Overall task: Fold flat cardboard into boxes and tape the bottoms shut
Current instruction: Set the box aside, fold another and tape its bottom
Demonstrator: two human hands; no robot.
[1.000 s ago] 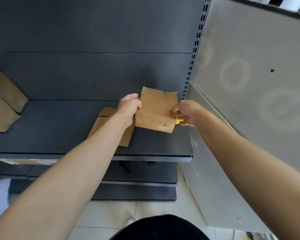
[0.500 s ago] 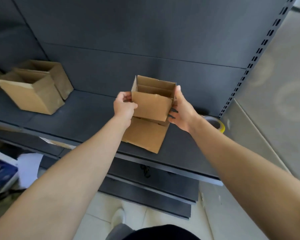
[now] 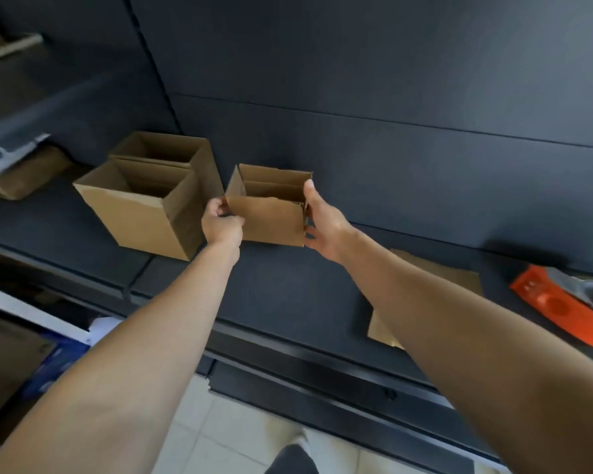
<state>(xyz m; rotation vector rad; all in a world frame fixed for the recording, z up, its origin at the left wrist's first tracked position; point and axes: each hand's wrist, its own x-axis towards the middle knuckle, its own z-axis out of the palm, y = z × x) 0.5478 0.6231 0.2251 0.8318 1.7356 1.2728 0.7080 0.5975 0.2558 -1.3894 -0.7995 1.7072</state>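
A small brown cardboard box (image 3: 271, 218), opened up with its top flaps raised, is held over the dark shelf (image 3: 288, 295). My left hand (image 3: 221, 224) pinches its left front corner. Against the right side presses my right hand (image 3: 322, 224), thumb up along the edge. Two finished open boxes stand just left of it, a front one (image 3: 141, 213) and one behind (image 3: 165, 150). A flat piece of cardboard (image 3: 459, 278) lies on the shelf at the right, partly hidden by my right forearm.
An orange tape dispenser (image 3: 555, 302) lies at the shelf's far right. A dark back panel (image 3: 391, 97) rises behind the shelf. Lower shelves and a pale tiled floor (image 3: 226, 436) are below. More cardboard and clutter sit at the far left.
The flat cardboard has been opened into a box shape and carried left along the shelf, close to the two finished boxes. My view has swung left with it.
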